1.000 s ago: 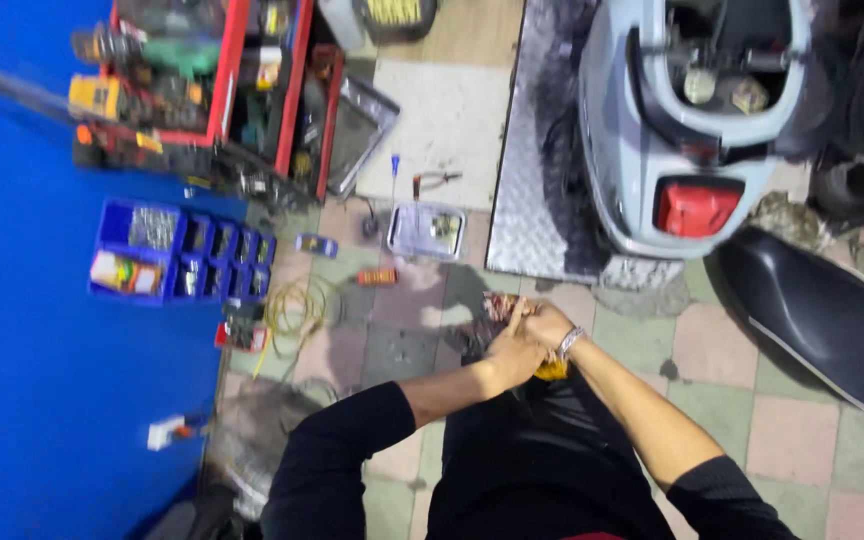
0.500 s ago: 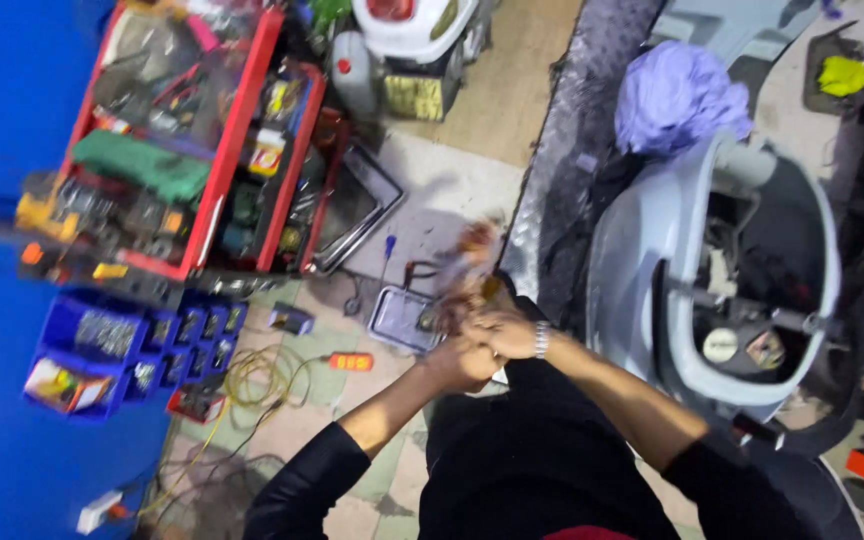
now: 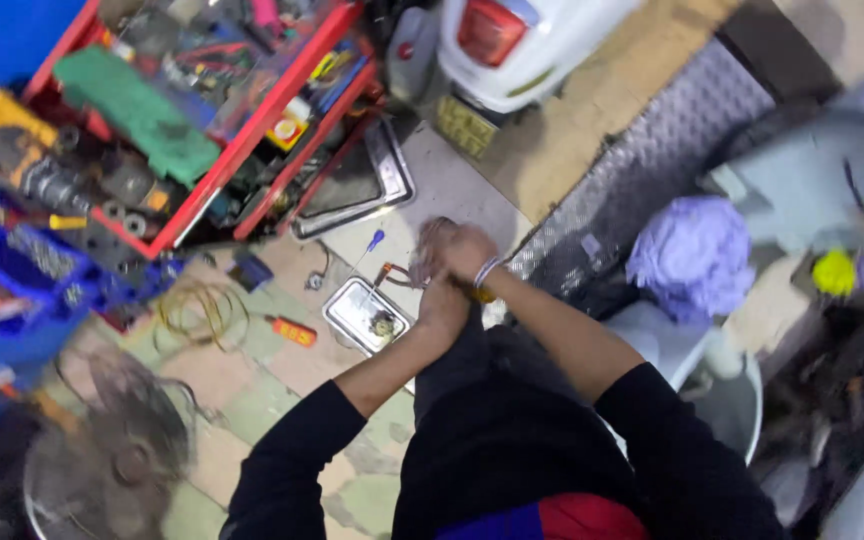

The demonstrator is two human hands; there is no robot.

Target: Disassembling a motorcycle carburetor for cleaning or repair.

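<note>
My left hand [image 3: 442,308] and my right hand [image 3: 467,252] are pressed together in front of my chest, above the tiled floor. Between them is a small blurred greyish bundle [image 3: 430,243] that looks like looped wire; its exact kind cannot be made out. A bit of yellow [image 3: 483,295] shows just under my right wrist, which wears a pale band. Both arms are in black sleeves. Right below the hands a small metal tray [image 3: 352,322] lies on the floor with a dark part in it.
A red tool cart [image 3: 242,140] full of tools stands at upper left, with blue parts bins [image 3: 12,265] beside it. On the floor lie a blue-handled screwdriver [image 3: 373,241], an orange tool [image 3: 293,331], a yellow cable coil [image 3: 197,312] and a fan [image 3: 112,465]. A ribbed metal ramp [image 3: 642,170], a purple cloth [image 3: 694,255] and scooter bodies sit to the right.
The view has swung, so the tool cart now fills the upper left and the grey scooter has slid to the right edge. My hands stay clasped together on the bundle.
</note>
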